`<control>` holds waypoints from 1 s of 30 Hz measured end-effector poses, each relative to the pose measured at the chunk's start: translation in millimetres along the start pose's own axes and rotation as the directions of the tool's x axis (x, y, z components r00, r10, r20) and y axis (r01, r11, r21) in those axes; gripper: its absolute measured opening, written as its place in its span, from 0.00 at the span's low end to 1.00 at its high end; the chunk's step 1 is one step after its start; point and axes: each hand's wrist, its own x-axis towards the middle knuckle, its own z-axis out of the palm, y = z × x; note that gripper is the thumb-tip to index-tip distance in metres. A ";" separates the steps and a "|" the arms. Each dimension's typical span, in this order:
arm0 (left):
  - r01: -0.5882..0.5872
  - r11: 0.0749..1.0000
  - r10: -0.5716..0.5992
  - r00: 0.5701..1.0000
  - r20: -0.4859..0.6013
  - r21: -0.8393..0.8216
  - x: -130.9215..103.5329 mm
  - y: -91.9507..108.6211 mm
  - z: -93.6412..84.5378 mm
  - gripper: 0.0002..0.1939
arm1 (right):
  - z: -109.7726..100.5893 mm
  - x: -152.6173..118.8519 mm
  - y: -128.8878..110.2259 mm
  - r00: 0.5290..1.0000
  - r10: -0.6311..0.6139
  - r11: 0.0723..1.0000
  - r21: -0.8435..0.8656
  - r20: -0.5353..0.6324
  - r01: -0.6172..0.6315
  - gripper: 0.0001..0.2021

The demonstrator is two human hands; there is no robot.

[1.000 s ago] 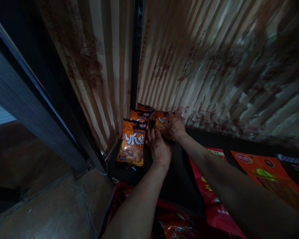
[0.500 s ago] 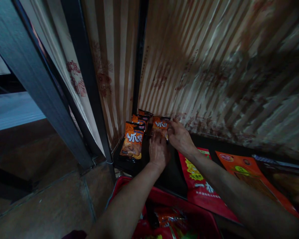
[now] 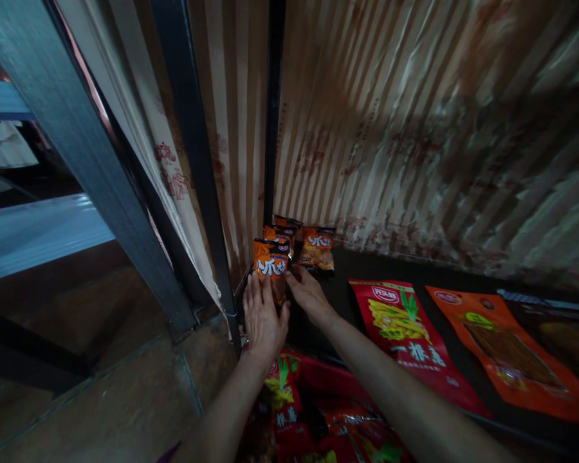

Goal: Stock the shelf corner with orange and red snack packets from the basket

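Note:
On the dark shelf, an orange snack packet (image 3: 271, 263) stands at the front of a short row in the left corner. My left hand (image 3: 264, 318) lies against its lower front, fingers stretched out and thumb apart. My right hand (image 3: 312, 297) is at the packet's right edge, fingertips touching or very close to it; they look extended rather than wrapped round. Behind that packet, another orange packet (image 3: 282, 235) shows only in part. A separate orange packet (image 3: 317, 249) leans by the curtain, just beyond my right hand.
To the right lie a red snack bag (image 3: 405, 321) and a larger orange bag (image 3: 506, 347). Below the shelf edge, a red container holds several packets, among them a red bag (image 3: 284, 392). A dark metal post (image 3: 200, 128) stands at left; a patterned curtain (image 3: 390, 128) hangs behind.
Both hands have moved left, from the packet by the curtain to the front packet of the corner row. The packet by the curtain is now let go. The view has shifted slightly.

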 end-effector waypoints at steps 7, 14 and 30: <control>-0.004 0.998 0.008 0.998 0.068 -0.057 13.0 -13.0 0.7 0.34 | 14.9 -8.0 8.3 1.000 -0.017 0.995 0.095 0.010 0.016 0.17; -0.009 0.991 0.020 0.997 0.074 -0.136 12.8 -16.9 -1.1 0.33 | 17.0 -11.7 14.6 1.000 -0.012 0.992 0.125 -0.029 0.015 0.12; -0.014 0.987 0.020 0.999 0.041 -0.160 13.7 -19.2 1.3 0.35 | 6.9 17.1 -4.5 0.978 0.087 0.981 0.186 -0.190 -0.051 0.14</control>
